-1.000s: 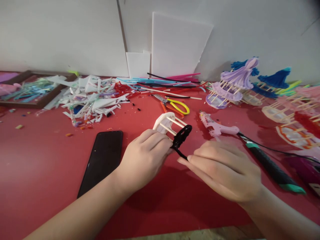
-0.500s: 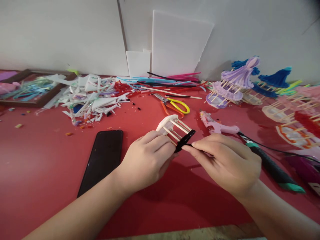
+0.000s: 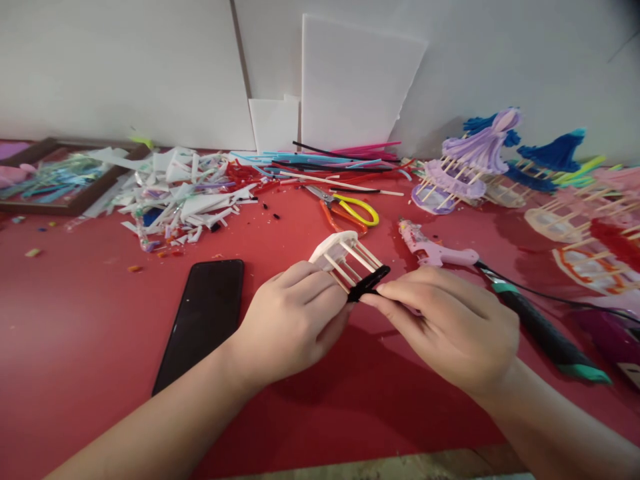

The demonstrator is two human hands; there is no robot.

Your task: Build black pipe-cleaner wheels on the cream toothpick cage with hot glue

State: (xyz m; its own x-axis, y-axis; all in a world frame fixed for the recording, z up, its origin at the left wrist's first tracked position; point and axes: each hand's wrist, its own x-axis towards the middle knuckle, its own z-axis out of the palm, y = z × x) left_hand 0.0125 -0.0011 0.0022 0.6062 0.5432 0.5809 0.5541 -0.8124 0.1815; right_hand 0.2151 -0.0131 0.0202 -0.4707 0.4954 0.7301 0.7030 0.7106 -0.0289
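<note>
Closed around a small model, my left hand [image 3: 295,320] keeps it tilted above the red table [image 3: 370,407]. The model has a pale round base [image 3: 327,248], thin wooden sticks [image 3: 356,255] and a fuzzy black strip [image 3: 369,283] across the stick ends. At the strip's near side, my right hand [image 3: 450,327] pinches a black strand between thumb and forefinger. My left fingertips are partly hidden behind the model.
A phone [image 3: 203,320] lies left of my hands. Behind are pliers [image 3: 345,207], white scraps [image 3: 185,193] and coloured stems [image 3: 320,163]. To the right are a pink glue gun [image 3: 435,252], a cutter [image 3: 545,333] and finished models [image 3: 475,153].
The model and its black strip have tilted slightly between my hands. My right fingertips have shifted a little to the left, still pinching the strand.
</note>
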